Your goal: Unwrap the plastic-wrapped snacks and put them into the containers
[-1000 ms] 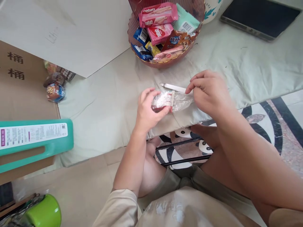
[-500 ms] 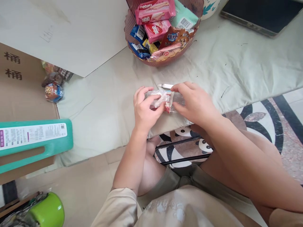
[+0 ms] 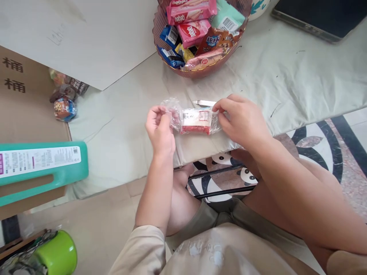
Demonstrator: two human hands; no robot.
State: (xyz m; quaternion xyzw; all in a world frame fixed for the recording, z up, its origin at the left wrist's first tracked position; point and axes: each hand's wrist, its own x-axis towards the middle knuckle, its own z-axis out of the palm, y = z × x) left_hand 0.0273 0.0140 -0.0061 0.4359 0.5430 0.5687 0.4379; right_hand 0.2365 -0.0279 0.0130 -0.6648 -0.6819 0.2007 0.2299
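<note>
The pale cloth-covered table spreads before me with the snack bowl at its far edge and a small white tool just beyond my hands. Above its near edge my right hand and left hand hold a clear-wrapped red snack packet stretched between them, each pinching one crinkled end. I judge I am mid-way through opening the wrapper; parting it wants a firm pinch and opposite pulls.

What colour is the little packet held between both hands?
The packet is clear plastic with a white label and red contents, seen in the head view.
</note>
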